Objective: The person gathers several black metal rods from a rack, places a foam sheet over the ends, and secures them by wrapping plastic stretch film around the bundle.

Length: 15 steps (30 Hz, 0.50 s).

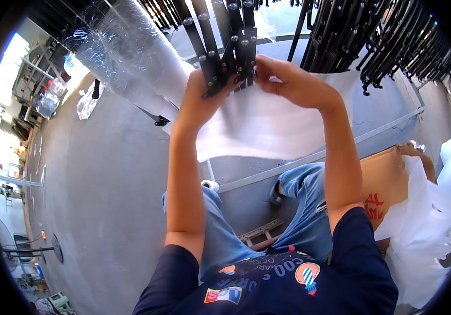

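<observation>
A bundle of flat black metal bars (245,50) with shiny round rivets hangs down in front of me at the top middle. My left hand (204,94) is wrapped round its lower end, the thumb lying across toward the right. Just to the right, my right hand (285,79) is closed in a pinch beside the bars' lower tips. Whatever sits between those fingertips is too small to make out. Below both hands a white sheet (267,128) lies spread over a grey metal frame (377,130).
Many black metal linkages (341,39) hang at the upper right. A bundle wrapped in clear plastic (131,58) leans at upper left. Beside my right arm stand a cardboard box (385,170) and crumpled white film (425,215). A small white roll (210,185) is near my left knee.
</observation>
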Each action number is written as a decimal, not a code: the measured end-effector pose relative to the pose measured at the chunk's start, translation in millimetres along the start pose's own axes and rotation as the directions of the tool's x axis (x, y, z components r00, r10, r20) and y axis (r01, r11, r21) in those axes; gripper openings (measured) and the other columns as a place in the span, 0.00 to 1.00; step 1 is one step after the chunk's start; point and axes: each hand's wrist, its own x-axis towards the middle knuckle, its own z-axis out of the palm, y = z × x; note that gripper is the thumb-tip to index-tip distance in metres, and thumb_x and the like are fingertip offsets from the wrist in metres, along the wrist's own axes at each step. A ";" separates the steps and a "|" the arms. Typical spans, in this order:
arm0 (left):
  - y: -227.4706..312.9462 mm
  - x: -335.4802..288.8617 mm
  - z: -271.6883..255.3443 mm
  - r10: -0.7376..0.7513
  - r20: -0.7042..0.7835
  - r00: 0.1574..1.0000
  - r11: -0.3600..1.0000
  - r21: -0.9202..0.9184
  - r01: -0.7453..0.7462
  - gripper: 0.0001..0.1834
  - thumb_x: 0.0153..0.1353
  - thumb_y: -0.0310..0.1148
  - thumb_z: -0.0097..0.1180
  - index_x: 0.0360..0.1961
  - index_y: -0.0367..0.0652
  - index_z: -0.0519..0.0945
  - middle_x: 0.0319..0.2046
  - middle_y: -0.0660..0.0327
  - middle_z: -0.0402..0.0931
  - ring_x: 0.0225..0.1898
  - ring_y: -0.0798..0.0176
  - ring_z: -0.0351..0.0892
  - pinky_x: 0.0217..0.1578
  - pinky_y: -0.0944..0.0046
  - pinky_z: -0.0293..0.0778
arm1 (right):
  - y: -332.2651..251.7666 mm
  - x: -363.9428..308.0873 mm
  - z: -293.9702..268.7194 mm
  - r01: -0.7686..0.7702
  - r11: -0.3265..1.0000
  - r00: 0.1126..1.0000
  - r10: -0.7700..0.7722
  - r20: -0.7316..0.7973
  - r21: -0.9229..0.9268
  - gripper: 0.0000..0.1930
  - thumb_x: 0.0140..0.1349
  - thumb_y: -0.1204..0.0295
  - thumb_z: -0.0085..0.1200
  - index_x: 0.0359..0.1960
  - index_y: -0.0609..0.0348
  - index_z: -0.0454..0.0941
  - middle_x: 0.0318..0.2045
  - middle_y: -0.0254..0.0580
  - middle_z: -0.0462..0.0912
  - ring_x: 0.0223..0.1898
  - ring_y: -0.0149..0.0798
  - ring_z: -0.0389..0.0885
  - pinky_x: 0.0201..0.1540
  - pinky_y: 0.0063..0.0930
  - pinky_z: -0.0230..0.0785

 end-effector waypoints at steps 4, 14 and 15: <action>11.2 4.8 -6.4 -0.164 0.236 0.958 0.979 0.160 0.128 0.24 0.45 0.28 0.62 0.46 0.38 0.71 0.37 0.60 0.74 0.39 0.70 0.69 0.41 0.70 0.65 | 5.8 1.7 1.7 0.102 0.978 0.961 -0.144 -0.238 -0.180 0.15 0.55 0.86 0.44 0.45 0.60 0.70 0.28 0.39 0.70 0.30 0.34 0.69 0.36 0.24 0.63; 19.7 10.2 -7.0 -0.275 0.243 0.930 0.935 0.292 0.200 0.31 0.42 0.19 0.58 0.52 0.41 0.64 0.40 0.60 0.71 0.42 0.65 0.69 0.46 0.67 0.64 | 6.2 9.6 -1.4 0.094 0.742 0.796 -0.457 -0.398 -0.664 0.06 0.54 0.77 0.49 0.29 0.53 0.78 0.24 0.33 0.68 0.35 0.33 0.68 0.48 0.28 0.46; 20.3 10.9 -8.1 -0.252 0.244 0.936 0.943 0.278 0.181 0.30 0.43 0.18 0.58 0.50 0.41 0.66 0.39 0.61 0.72 0.41 0.65 0.70 0.45 0.67 0.65 | 4.6 9.5 -2.3 0.074 0.711 0.791 -0.469 -0.394 -0.700 0.05 0.54 0.77 0.49 0.28 0.52 0.78 0.25 0.32 0.69 0.35 0.33 0.68 0.48 0.29 0.46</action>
